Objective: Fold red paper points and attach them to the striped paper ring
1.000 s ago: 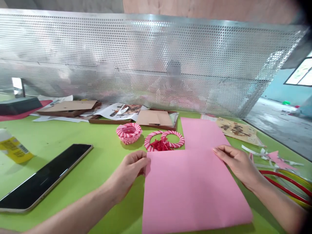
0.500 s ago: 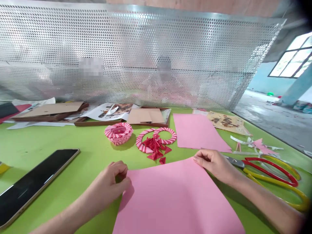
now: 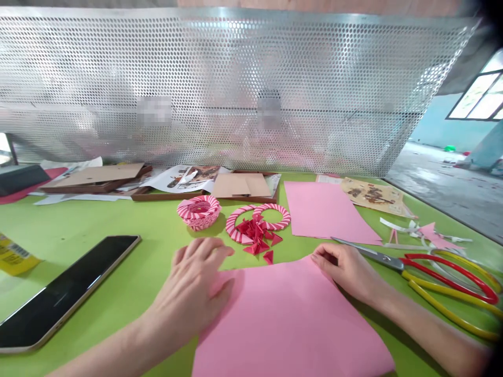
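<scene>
A pink paper sheet (image 3: 291, 314) lies on the green table (image 3: 118, 225) right in front of me. My left hand (image 3: 194, 285) rests flat on its far left corner, fingers stretched out. My right hand (image 3: 346, 269) curls its fingers over the sheet's far right corner, pinching the edge. Just beyond the sheet lie small red folded paper triangles (image 3: 257, 235) inside two pink-and-white striped paper rings (image 3: 275, 217). A striped paper bowl (image 3: 198, 211) stands to their left. A second pink sheet (image 3: 324, 212) lies further back on the right.
Scissors (image 3: 432, 267) with red and yellow handles lie right of my right hand. A dark tablet (image 3: 66, 290) lies at the left, a yellow glue bottle (image 3: 13, 255) beyond it. Cardboard pieces (image 3: 94, 175), printed papers and a perforated metal screen (image 3: 236, 89) close off the back.
The sheet has been pulled nearer to me, uncovering the rings and red triangles. My left hand went from a pinch on the corner to lying flat on it.
</scene>
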